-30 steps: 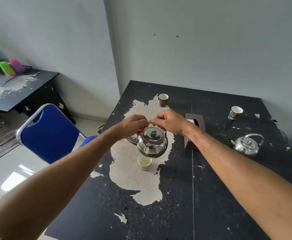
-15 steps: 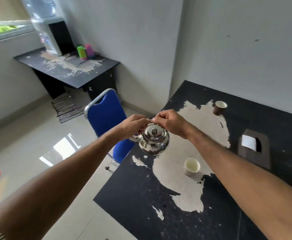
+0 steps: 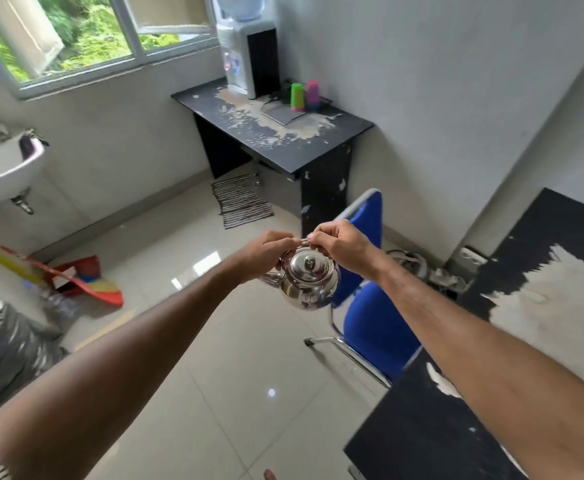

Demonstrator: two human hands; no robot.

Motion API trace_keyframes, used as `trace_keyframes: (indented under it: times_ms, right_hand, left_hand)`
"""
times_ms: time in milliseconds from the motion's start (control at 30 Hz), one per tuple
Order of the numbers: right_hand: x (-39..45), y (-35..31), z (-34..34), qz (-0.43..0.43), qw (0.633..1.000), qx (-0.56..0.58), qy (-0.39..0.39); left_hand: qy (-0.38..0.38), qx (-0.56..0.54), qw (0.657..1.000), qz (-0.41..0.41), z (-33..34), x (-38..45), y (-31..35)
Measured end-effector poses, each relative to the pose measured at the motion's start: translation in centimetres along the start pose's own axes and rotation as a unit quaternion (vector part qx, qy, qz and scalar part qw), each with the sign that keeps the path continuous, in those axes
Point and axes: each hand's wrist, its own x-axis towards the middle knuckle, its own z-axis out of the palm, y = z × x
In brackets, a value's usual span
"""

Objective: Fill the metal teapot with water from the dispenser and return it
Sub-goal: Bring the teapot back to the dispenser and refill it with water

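Hands met over metal teapot point(image 3: 309, 284), carried in mid-air above tiled floor, just beside blue chair point(image 3: 370, 299). Left hand point(image 3: 266, 252) and right hand point(image 3: 340, 245) each pinched teapot's handle at top, fingers clenched on it, knuckles nearly touching. Lid sat closed; spout pointed left. Water dispenser point(image 3: 245, 50) stood well beyond teapot on black desk point(image 3: 283, 133) under window, green and pink cups point(image 3: 304, 95) just beside dispenser.

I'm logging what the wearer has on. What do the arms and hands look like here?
Both forearms are bare, no sleeves in view. The left hand and right hand are ungloved, with no visible rings. A patterned band shows at the frame's bottom-left corner.
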Motion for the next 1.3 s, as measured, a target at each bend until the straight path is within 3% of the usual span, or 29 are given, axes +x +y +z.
trace_keyframes:
  times_ms: [333, 633, 967, 1300]
  right_hand:
    - [16.9, -7.0, 9.6, -0.040, 0.998, -0.051, -0.010]
    - [32.9, -9.9, 13.9, -0.075, 0.995, -0.032, 0.054]
    - [53.6, -13.9, 13.3, -0.066, 0.997, -0.037, 0.021]
    - [75.3, -15.5, 14.2, -0.064, 0.996, -0.030, 0.049]
  left_hand:
    - [0.079, -0.021, 0.997, 0.001, -17.1, 3.0, -7.3]
    - [0.172, 0.000, 0.985, 0.004, -28.8, 12.4, -12.1]
    - [0.175, -0.013, 0.984, -0.003, -43.7, 26.7, -15.7]
    - [0.135, -0.019, 0.990, 0.022, -59.2, 42.1, -20.7]
